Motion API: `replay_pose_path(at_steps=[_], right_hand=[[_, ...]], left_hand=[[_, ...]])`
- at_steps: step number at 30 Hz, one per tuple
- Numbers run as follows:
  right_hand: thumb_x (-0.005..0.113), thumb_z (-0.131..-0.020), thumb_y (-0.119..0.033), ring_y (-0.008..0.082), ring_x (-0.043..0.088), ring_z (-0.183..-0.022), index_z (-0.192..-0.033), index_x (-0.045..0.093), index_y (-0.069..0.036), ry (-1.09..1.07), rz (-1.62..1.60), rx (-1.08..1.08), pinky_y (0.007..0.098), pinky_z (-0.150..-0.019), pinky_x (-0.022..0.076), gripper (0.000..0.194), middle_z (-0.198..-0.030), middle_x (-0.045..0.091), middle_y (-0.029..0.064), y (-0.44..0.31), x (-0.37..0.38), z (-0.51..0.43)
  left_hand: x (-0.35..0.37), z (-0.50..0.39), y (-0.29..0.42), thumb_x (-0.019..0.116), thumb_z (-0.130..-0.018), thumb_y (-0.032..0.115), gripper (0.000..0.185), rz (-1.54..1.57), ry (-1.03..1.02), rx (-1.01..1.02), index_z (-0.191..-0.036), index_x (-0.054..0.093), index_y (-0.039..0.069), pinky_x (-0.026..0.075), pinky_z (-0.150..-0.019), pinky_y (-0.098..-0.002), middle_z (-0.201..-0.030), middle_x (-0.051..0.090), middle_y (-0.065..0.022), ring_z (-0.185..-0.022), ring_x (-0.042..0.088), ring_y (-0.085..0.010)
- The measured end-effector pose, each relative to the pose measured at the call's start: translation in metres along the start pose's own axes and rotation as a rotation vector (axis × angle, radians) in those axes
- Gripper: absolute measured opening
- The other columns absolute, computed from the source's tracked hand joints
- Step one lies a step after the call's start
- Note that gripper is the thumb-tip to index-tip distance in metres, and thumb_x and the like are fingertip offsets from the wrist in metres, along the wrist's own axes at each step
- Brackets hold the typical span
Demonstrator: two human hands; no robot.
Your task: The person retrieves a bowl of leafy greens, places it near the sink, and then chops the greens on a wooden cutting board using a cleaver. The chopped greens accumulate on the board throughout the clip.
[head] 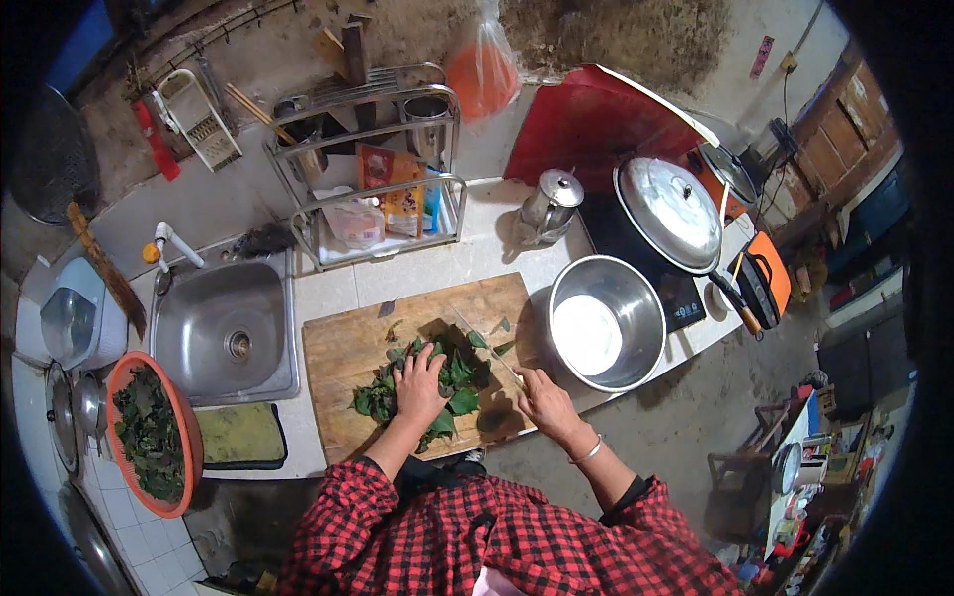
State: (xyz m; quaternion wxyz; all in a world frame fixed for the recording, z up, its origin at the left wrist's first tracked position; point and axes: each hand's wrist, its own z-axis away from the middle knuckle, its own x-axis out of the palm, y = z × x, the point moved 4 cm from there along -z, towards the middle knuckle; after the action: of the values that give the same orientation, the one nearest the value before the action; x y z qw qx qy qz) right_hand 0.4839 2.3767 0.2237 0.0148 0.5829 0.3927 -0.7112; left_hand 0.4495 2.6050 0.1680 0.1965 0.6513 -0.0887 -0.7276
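A heap of dark green leaves (463, 401) lies on a wooden chopping board (335, 350). My left hand (422, 386) presses down on the heap with its fingers somewhat spread. In my right hand (548, 402) is a kitchen knife (484, 341), its handle mostly hidden by the fingers. The blade points away from me toward the upper left and stands just right of the heap. A few loose leaves (504, 348) are on the board to the right of the blade. One dark leaf (386, 308) rests near the far edge.
Right of the board stands a deep steel pot (607, 324). Behind it are a metal kettle (551, 205) and a lidded wok (668, 216) on an induction cooker (682, 309). On the left are a steel sink (216, 320) and an orange basket (190, 447) of leaves. A metal rack (373, 253) stands behind.
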Motion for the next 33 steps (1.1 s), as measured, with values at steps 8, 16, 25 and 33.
replay_pose_path(at_steps=[8,16,25,33], right_hand=[[0.053,-0.089,-0.016,0.044,0.058,-0.075,-0.097,0.044,0.0,-0.069,-0.006,0.014,0.0503,-0.063,0.0482,0.02,-0.089,0.054,0.0232,-0.023,0.015,-0.014],[0.05,-0.082,-0.007,0.0407,0.061,-0.068,-0.098,0.042,-0.001,-0.075,0.081,-0.123,0.0478,-0.058,0.0491,0.019,-0.088,0.056,0.0214,-0.063,0.001,-0.013],[0.05,-0.084,-0.006,0.037,0.063,-0.062,-0.104,0.041,0.0,-0.277,0.341,-0.19,0.0445,-0.048,0.0488,0.023,-0.077,0.06,0.0205,-0.08,0.037,-0.024],[0.048,-0.088,-0.01,0.033,0.066,-0.066,-0.104,0.042,-0.003,-0.328,0.288,-0.127,0.0419,-0.05,0.0517,0.018,-0.08,0.062,0.0165,-0.068,0.067,-0.039]], left_hand=[[-0.027,0.015,0.0,0.089,-0.05,0.046,0.109,0.057,0.181,0.034,-0.138,0.033,0.017,0.014,-0.11,-0.0584,-0.149,0.018,-0.0143,-0.14,0.013,-0.0365],[-0.017,0.027,-0.029,0.084,-0.059,0.009,0.072,0.325,0.204,-0.155,-0.121,0.048,0.012,0.041,-0.098,-0.0428,-0.128,0.041,-0.0149,-0.118,0.046,-0.0373],[-0.003,0.02,-0.031,0.075,-0.055,-0.005,0.052,0.245,0.261,0.054,-0.103,0.056,0.005,0.046,-0.088,-0.042,-0.113,0.048,-0.0139,-0.109,0.048,-0.0358],[0.0,0.015,-0.04,0.074,-0.055,-0.006,0.05,0.295,0.229,0.086,-0.101,0.056,0.004,0.046,-0.085,-0.0412,-0.106,0.05,-0.0119,-0.103,0.05,-0.0336]])
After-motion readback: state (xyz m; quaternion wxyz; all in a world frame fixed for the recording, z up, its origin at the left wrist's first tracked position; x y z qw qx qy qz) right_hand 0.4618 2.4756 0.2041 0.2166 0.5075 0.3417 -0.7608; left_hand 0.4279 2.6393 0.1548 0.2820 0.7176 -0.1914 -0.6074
